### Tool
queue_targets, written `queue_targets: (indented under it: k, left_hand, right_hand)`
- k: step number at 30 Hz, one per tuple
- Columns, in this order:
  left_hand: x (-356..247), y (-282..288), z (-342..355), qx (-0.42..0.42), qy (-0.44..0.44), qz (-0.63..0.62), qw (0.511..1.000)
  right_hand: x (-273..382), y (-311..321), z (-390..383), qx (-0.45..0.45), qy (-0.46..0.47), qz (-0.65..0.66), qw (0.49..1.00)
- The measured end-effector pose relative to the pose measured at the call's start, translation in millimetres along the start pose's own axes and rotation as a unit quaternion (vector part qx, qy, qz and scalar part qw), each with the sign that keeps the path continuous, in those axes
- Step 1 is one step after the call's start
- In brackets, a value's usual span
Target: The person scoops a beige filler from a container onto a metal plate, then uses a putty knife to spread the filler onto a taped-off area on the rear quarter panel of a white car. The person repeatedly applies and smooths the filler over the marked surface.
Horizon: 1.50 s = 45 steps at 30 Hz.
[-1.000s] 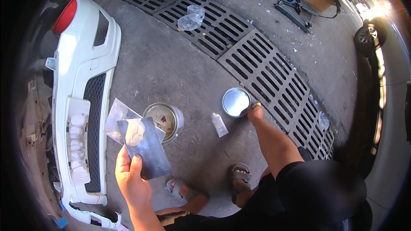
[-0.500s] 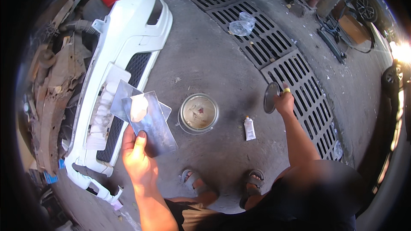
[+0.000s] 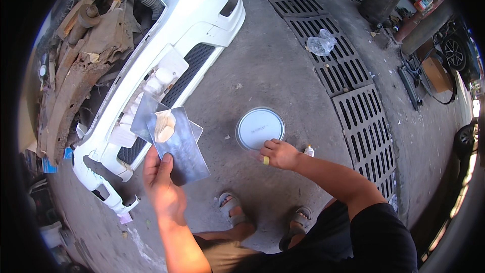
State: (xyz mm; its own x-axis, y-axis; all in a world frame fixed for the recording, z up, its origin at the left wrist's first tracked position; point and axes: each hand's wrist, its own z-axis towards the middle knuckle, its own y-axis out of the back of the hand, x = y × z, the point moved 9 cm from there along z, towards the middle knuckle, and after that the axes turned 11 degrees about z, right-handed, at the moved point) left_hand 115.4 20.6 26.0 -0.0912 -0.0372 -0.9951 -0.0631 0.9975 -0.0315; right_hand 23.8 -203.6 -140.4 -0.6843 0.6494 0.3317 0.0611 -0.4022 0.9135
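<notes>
My left hand grips two overlapping thin metal spreader plates, thumb on top. A dollop of cream-coloured putty sits on the upper plate. Right of the plates, a round tin stands on the floor, with a pale grey lid over its top. My right hand is at the lid's near edge, fingers curled. From the fist pokes a small yellow-ended thing, mostly hidden. Behind that forearm lies a white tube with a yellowish cap, partly covered.
A white car bumper lies along the left, beside piled scrap parts. Slotted drain grates run down the right, with a clear plastic bag on them. My sandalled feet stand near the tin.
My right hand has swung left from over the grates and brought the lid onto the previously uncovered tin. The left hand keeps its hold on the plates. The view has shifted.
</notes>
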Motion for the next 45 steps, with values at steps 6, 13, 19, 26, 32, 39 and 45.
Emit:
queue_targets:
  k: [6, 13, 19, 26, 32, 39, 45]
  left_hand:
    - [-1.3, 11.5, -1.2, -0.013, 0.002, 0.009, 1.0]
    - [7.1, 4.5, 4.0, -0.036, 0.024, 0.037, 0.998]
    - [15.2, -8.8, 6.9, -0.006, 0.025, 0.063, 0.998]
    - [25.6, -16.1, 4.3, -0.019, 0.041, 0.106, 0.993]
    - [26.5, -26.9, 2.0, 0.027, 0.039, 0.106, 0.993]
    - [31.6, -34.0, -1.7, 0.067, 0.047, 0.11, 0.991]
    - [24.1, -56.0, -5.0, 0.111, 0.032, 0.079, 0.99]
  right_hand:
    - [-20.7, -31.6, -17.3, 0.034, -0.066, 0.011, 0.997]
    - [-121.0, -1.6, -96.7, -0.249, -0.457, 0.159, 0.839]
    - [-132.6, -91.3, -285.2, -0.29, -0.754, 0.152, 0.57]
    - [-100.1, -125.3, -284.3, -0.273, -0.758, 0.126, 0.579]
    - [-92.1, -121.1, -260.0, -0.202, -0.741, 0.055, 0.639]
    - [-94.0, -127.2, -265.6, -0.204, -0.704, 0.052, 0.678]
    - [-106.2, -137.5, -306.5, -0.418, -0.717, 0.241, 0.503]
